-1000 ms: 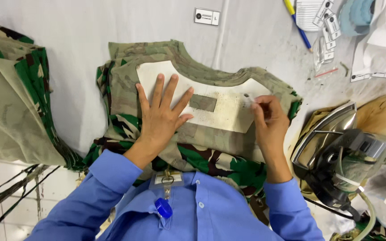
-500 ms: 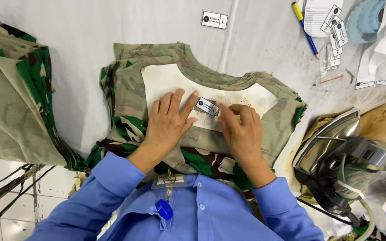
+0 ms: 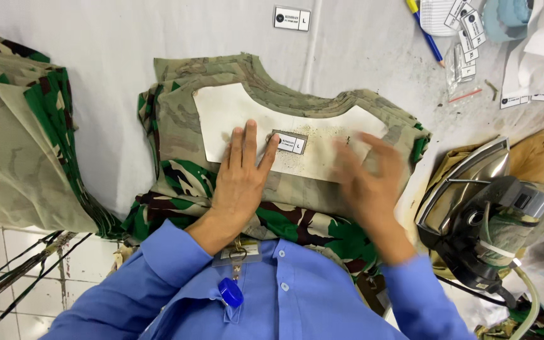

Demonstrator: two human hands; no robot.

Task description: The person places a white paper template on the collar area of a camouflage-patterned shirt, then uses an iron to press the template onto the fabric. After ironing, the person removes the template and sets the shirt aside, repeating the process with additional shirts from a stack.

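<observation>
A stack of camouflage garments (image 3: pixel 184 135) lies on the white table, neck opening away from me. A white paper template (image 3: pixel 231 113) rests across the top one. On it lies a small white size label (image 3: pixel 289 142). My left hand (image 3: pixel 242 176) lies flat on the template and fabric, fingers spread, fingertips beside the label's left edge. My right hand (image 3: pixel 365 182) is blurred with motion, open, hovering over the template's right part and holding nothing.
A steam iron (image 3: pixel 483 211) rests on a tan pad at the right. A pile of folded camouflage cloth (image 3: pixel 14 138) lies at the left. Another label (image 3: pixel 292 18), a blue pen (image 3: pixel 429 39) and several loose labels lie at the far edge.
My right hand set the small label down on the template and has let go, drawing off to the right. My left hand stays pressed flat beside it.
</observation>
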